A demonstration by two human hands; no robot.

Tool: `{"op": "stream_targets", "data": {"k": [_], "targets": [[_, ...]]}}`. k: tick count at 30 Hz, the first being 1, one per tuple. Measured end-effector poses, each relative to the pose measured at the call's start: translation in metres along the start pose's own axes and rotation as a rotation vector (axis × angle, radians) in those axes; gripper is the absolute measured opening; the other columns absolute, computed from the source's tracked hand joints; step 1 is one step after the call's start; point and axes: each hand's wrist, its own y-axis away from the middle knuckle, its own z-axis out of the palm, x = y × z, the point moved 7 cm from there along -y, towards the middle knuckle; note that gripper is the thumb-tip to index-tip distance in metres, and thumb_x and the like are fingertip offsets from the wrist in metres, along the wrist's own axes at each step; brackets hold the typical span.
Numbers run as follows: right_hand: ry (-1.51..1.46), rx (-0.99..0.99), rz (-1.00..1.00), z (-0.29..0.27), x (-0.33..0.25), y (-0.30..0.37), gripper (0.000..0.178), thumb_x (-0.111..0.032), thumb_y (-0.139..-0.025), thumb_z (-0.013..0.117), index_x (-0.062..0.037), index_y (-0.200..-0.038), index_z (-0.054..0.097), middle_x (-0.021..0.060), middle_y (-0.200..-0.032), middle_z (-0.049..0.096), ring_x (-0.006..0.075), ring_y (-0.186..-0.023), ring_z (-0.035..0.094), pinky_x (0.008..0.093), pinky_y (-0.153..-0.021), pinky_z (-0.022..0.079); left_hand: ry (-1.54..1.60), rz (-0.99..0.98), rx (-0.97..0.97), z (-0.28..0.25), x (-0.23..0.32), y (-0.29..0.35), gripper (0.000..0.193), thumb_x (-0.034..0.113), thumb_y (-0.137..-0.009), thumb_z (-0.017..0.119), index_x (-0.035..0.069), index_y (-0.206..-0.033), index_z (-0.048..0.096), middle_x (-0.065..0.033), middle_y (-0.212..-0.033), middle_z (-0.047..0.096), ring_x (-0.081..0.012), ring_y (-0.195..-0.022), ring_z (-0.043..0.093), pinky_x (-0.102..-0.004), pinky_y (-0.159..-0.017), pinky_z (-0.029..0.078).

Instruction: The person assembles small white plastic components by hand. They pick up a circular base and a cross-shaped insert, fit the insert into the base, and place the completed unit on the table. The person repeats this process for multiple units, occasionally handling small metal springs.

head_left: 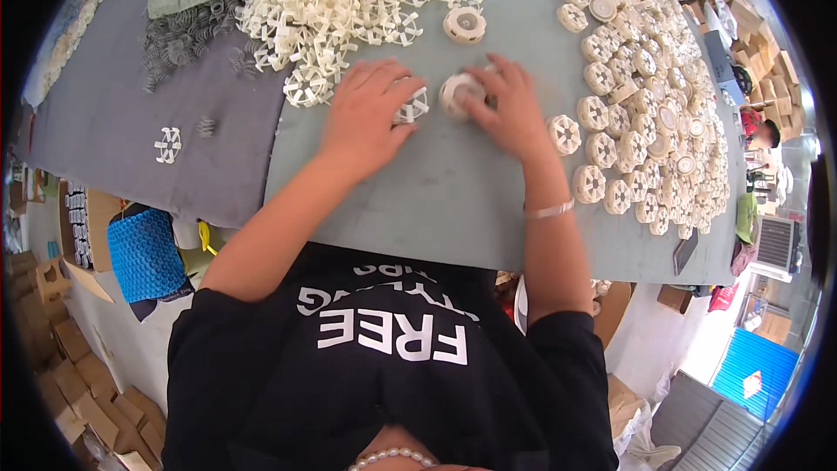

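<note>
On the grey-green tabletop, my left hand (368, 113) curls its fingers and thumb around a white spoked plastic ring (414, 106). My right hand (507, 109), slightly blurred, grips a round off-white plastic housing (455, 96) by its right side. The two parts are close together but apart. Beyond them sits another round off-white housing (464, 25). A big heap of white spoked plastic rings (327, 9) rises past my left hand. To the right of my right hand spreads a wide batch of round off-white housings (641, 113), the nearest being a slotted one (564, 134).
On the darker grey cloth (96, 113) at left lie a lone spoked ring (168, 146), a small spring (206, 127) and a pile of dark springs (179, 44). A phone (685, 253) rests at the right front edge. Cardboard boxes (772, 70) stand beyond the table.
</note>
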Motion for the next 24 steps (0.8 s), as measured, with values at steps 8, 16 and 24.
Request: {"op": "stream_targets", "data": {"k": [8, 16, 24], "targets": [[-0.565, 0.023, 0.071, -0.051, -0.102, 0.097, 0.059, -0.031, -0.090, 0.084, -0.0049, -0.140, 0.067, 0.0157, -0.138, 0.068, 0.0401, -0.128, 0.060, 0.0523, -0.113, 0.045, 0.318, 0.122, 0.082, -0.019, 0.066, 0.052, 0.082, 0.025, -0.074, 0.091, 0.015, -0.149, 0.059, -0.0089, -0.138, 0.066, -0.0345, -0.131, 0.059, -0.0478, -0.112, 0.048], [0.265, 0.195, 0.040, -0.071, -0.053, 0.159, 0.048, -0.004, -0.088, 0.081, -0.0070, -0.135, 0.072, 0.0097, -0.123, 0.070, 0.0200, -0.099, 0.068, 0.0323, -0.081, 0.056, 0.355, -0.185, -0.224, 0.028, 0.048, 0.046, 0.091, 0.027, -0.082, 0.088, 0.015, -0.160, 0.044, -0.0108, -0.151, 0.055, -0.0335, -0.118, 0.066, -0.0435, -0.095, 0.057], [-0.272, -0.027, 0.353, -0.066, -0.035, 0.172, 0.063, -0.002, -0.074, 0.088, -0.0058, -0.134, 0.072, 0.0087, -0.121, 0.068, 0.0178, -0.087, 0.062, 0.0304, -0.078, 0.056, 0.505, -0.173, -0.323, 0.023, 0.054, 0.082, 0.087, 0.014, -0.077, 0.090, 0.017, -0.155, 0.053, -0.0112, -0.147, 0.059, -0.0263, -0.101, 0.069, -0.0371, -0.085, 0.058]]}}
